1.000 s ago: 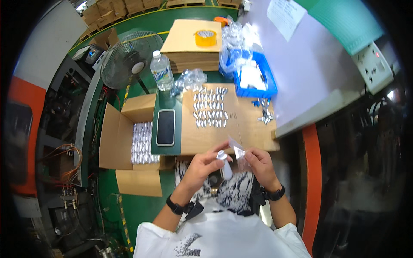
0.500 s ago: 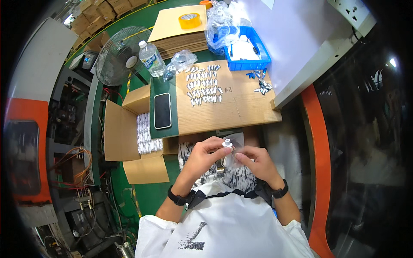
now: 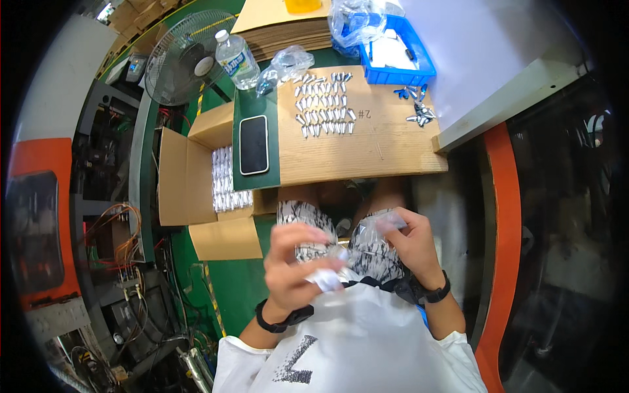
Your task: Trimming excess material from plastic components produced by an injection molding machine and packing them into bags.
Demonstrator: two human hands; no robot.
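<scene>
Close to my body, my left hand is curled round a small white part. Motion blur smears its fingers and the part's shape. To its right, my right hand pinches a small clear plastic bag between thumb and fingers, above my patterned shorts. The two hands are apart. Beyond them, rows of small silvery pieces lie on a cardboard sheet on the table.
A phone, a bottle and a crumpled bag are on the table's left. At its far right stand a blue bin and loose blue and silvery pieces. An open carton of wrapped pieces sits left, near a fan.
My hands have drawn apart: the left moved toward my body with the white part, the right moved right with the clear bag. The view has tilted downward.
</scene>
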